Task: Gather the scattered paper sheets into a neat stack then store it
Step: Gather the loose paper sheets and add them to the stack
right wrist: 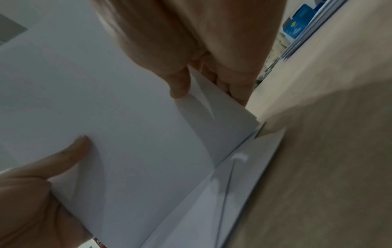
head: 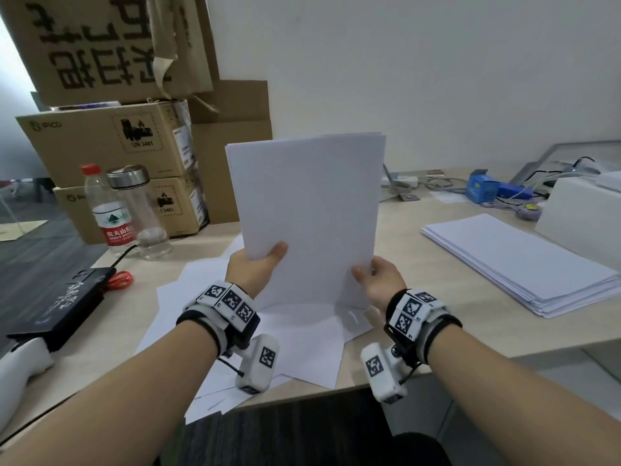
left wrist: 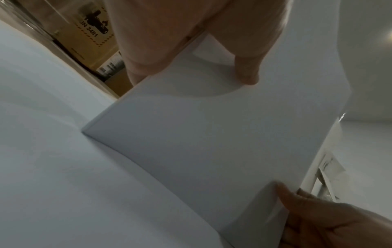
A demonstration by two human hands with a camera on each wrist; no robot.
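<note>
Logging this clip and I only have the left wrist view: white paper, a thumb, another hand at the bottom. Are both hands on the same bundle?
Observer: Yes. In the head view the left hand and right hand each grip a lower side of one upright bundle of sheets.
Operator: Is its bottom edge on the table?
Observer: It stands on loose sheets spread over the desk.
Operator: Any other paper out of my view?
Observer: A flat stack lies to the right.
</note>
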